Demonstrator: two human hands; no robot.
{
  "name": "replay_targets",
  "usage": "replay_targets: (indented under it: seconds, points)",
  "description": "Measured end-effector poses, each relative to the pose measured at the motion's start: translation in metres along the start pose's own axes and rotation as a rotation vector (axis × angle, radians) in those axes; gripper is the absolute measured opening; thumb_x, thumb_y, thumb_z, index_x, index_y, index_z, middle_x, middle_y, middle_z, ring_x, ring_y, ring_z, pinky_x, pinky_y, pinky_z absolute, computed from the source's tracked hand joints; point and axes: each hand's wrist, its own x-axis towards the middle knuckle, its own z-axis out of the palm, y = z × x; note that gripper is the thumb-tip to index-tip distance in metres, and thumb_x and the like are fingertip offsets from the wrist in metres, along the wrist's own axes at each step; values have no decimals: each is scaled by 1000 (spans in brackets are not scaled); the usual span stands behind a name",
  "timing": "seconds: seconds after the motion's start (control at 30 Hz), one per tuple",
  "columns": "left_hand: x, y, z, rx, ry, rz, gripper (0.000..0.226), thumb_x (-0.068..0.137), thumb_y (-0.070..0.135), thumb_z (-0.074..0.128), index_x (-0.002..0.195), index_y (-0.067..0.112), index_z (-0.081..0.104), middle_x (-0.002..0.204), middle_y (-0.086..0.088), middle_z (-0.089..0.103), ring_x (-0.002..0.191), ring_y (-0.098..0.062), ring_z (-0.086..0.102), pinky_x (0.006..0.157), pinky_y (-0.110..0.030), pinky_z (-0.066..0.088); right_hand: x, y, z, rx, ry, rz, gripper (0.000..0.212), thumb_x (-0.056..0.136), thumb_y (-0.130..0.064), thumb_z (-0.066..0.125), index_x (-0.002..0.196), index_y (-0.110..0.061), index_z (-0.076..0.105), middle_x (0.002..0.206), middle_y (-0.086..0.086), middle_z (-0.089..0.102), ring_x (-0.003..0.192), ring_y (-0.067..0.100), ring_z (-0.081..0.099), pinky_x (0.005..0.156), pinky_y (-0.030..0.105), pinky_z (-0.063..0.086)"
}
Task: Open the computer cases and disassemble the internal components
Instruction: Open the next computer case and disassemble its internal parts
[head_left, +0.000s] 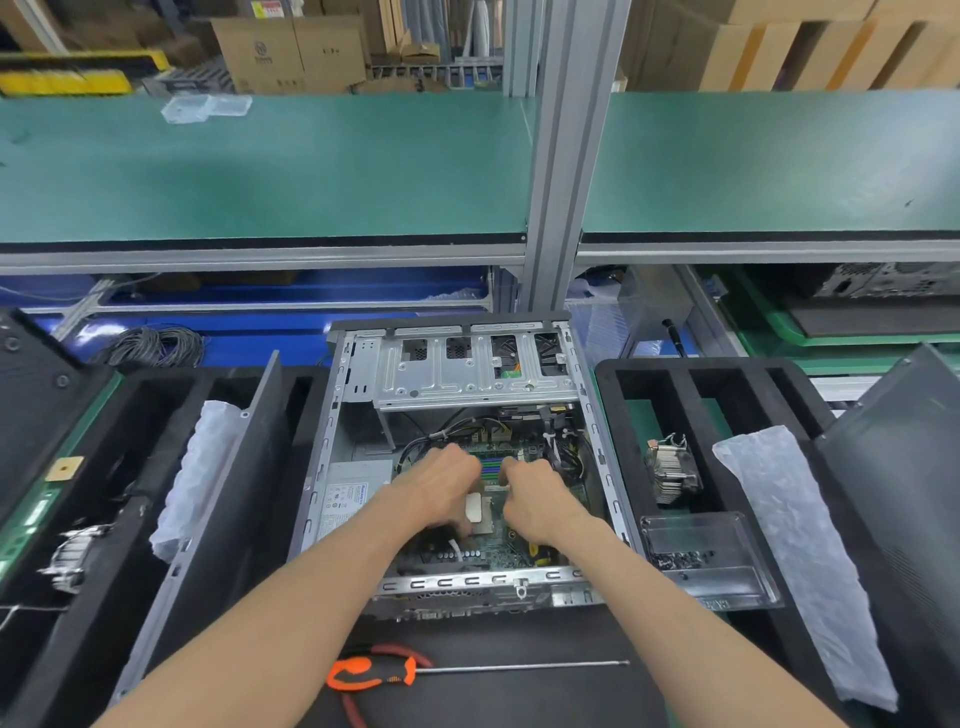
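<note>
**Both hands down inside the open case, over the motherboard**

We see the computer case (457, 467) lying on its side at the middle of the bench, side panel off, open face up. Both our forearms reach in from the near edge.

Left hand (441, 483): over the centre of the motherboard (498, 540), fingers curled downward, knuckles up. The fingertips are hidden beneath the hand; we cannot tell what they grip, if anything. A pale square part (474, 508) shows just beside the hand, between the two hands.

Right hand (535, 499): just beside the left, close but apart. Fingers also curled down toward the board, tips out of sight; grip cannot be told.

Inside the case: power supply (353, 493) left of the left hand, against the case's left wall. Drive cage (467, 374) at the far end, well beyond both hands. Cable bundle (563, 447) near the right hand, on its far right side.

Outside the case: a screwdriver (467, 667) with an orange and black handle lies on the black mat in front of the case, between our forearms, shaft pointing right. A black foam tray (727, 374) sits right of the case, holding a heatsink (670, 467) and a clear plastic box (706, 556). A detached side panel (234, 493) leans against the case's left.
</note>
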Motion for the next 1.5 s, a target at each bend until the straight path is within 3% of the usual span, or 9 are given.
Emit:
replay_targets:
  seconds: [0.1,0.3,0.47,0.7,0.8,0.93,1.07,1.3,1.5]
  points:
    - [-9,-4,-16,3,64,29,51,54,40,88,92,13,67,82,0,62,79,-23,62,69,-40,58,-6,-3,-4,131,65,-35,42,94,1,44,133,-10,55,122,19,62,108,34,60,85,37,52]
    - [-27,-4,-49,-53,208,89,46,56,38,85,87,26,52,76,14,48,71,-15,52,51,-22,32,-23,-12,-20,639,172,-33,28,102,-2,47,125,-3,61,98,17,71,78,22,70,77,39,60]
    - [-33,18,-77,-63,289,138,43,58,36,83,91,21,60,83,12,52,76,-14,52,61,-27,40,-39,-17,-47,933,256,-29,12,96,-8,64,106,-11,70,87,7,71,66,15,71,60,22,57]
    - [-33,48,-103,-184,529,317,38,68,37,79,98,21,62,90,12,52,87,-11,51,74,-25,44,-60,8,-89,1072,422,-38,18,84,4,67,91,-10,76,69,4,72,62,18,69,65,35,61]
    - [-29,58,-109,-250,660,441,35,75,31,82,106,20,71,98,8,66,91,-8,59,86,-25,48,-69,26,-108,1278,411,-52,15,86,6,65,94,-1,76,83,14,76,73,24,73,65,29,57]
    - [-20,79,-115,-449,743,478,15,84,19,80,98,15,78,87,8,75,79,-5,66,78,-20,51,-75,50,-126,1458,317,-77,22,93,1,53,105,11,69,94,28,73,83,36,74,68,31,57]
    - [-7,100,-118,-739,631,247,13,87,24,75,74,24,71,61,15,67,61,4,61,60,-9,41,-73,70,-129,1432,324,-100,21,92,-2,55,100,8,72,85,26,72,71,33,71,60,28,55]
    - [10,116,-114,-1161,373,161,11,91,15,73,86,5,75,73,-7,76,73,-20,76,65,-24,59,-60,90,-121,1131,491,-25,31,97,-17,64,71,-1,69,59,7,59,46,16,46,46,21,38]
    - [16,96,-104,-1180,526,62,16,92,24,70,79,20,79,74,-2,75,67,-21,73,55,-27,56,-48,113,-120,1146,506,83,39,95,-14,65,57,-7,58,54,7,48,45,14,39,47,21,35]
